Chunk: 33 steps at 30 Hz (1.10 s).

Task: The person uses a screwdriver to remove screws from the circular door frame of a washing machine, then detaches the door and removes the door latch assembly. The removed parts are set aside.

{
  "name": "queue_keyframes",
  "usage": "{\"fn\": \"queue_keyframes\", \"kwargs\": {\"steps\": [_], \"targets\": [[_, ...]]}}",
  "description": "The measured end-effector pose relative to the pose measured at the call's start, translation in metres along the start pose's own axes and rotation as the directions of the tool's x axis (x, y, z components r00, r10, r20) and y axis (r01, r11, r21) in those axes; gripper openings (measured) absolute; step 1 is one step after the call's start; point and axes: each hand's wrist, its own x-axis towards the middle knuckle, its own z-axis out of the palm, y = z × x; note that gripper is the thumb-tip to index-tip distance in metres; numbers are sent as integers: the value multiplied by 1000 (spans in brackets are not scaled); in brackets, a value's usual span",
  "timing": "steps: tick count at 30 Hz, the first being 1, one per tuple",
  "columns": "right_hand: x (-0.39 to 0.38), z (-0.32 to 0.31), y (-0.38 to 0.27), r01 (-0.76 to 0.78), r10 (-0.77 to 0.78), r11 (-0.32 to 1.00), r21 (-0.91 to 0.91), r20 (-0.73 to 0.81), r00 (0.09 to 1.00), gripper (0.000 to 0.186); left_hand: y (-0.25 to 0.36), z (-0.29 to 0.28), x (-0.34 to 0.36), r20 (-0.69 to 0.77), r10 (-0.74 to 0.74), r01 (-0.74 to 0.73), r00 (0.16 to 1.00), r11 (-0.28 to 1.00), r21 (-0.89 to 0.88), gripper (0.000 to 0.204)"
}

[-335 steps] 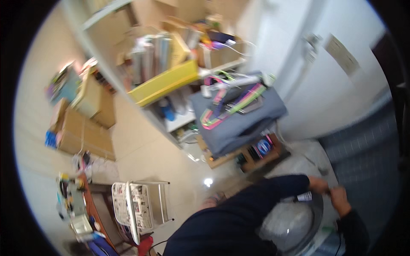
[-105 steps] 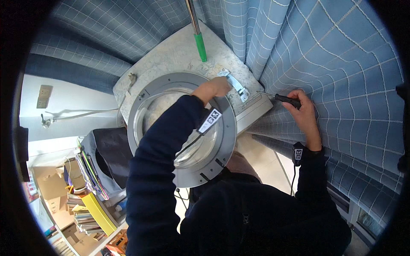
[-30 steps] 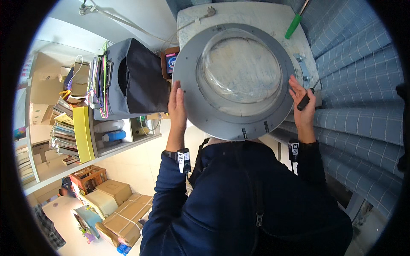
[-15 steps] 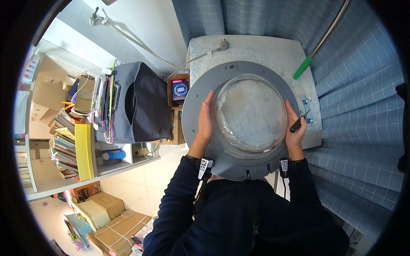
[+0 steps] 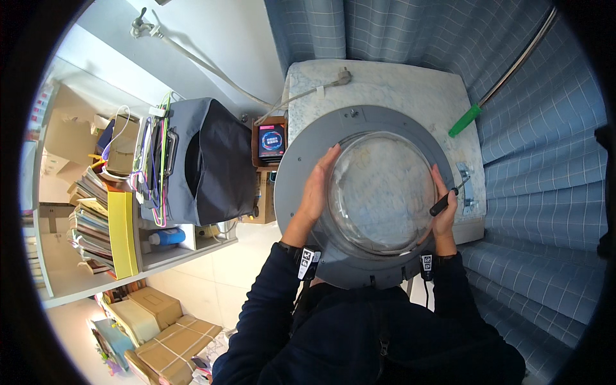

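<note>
Looking at a washing-machine door (image 5: pixel 382 192), laid flat on a marbled machine top (image 5: pixel 391 80), with near rim sticking out past the front edge. Consists of a clear domed bowl (image 5: pixel 385 202), bulging upward, set in a wide grey ring (image 5: pixel 401 120). Has left hand (image 5: pixel 314 189) spread flat with fingers straight, lying along the left flank of the bowl, not closed around anything. Has right hand (image 5: pixel 444 221) half curled at the opposite flank, gripping a black-handled screwdriver (image 5: pixel 440 205); can't tell how hard either palm presses. Points shank toward the metal hinge bracket (image 5: pixel 466 189), just beside the ring; can't tell whether touching. Probably heavy for the size, if really glass, with most of the weight in the middle. Expect stiff, no flex. Likely slick on the dome, so relying on friction only when squeezed between palms. Could chip or crack if knocked with the screwdriver. Better to grab the ring at left and right outer rim, fingers hooked underneath, thumbs on the flat face; set the screwdriver aside first to free a full grip. Don't pull on the small slots along the near rim, probably thin there. Lift level, mind the overhang, might tip forward if pushed down. Stay clear of the power plug (image 5: pixel 344 76) on the far side and the green pole grip (image 5: pixel 465 120) at far right.
</note>
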Motion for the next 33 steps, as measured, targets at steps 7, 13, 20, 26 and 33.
{"fn": "queue_keyframes", "kwargs": {"steps": [7,13,20,26,33], "targets": [[9,2,2,-42,41,999,29,24,999,70,3,0,15,52,-23,28,998,994,-107,74],[10,7,-7,-102,97,984,148,42,994,71,3,2,15,-18,2,-2,1000,1000,-25,71],[6,16,-24,-109,105,967,229,29,994,72,14,6,15,-61,50,-45,997,996,72,67],[5,19,-35,-93,97,972,214,-9,995,73,29,13,12,-49,141,-131,989,978,161,66],[7,19,-34,-93,92,973,209,19,996,75,30,12,15,-52,111,-103,992,985,138,66]]}}
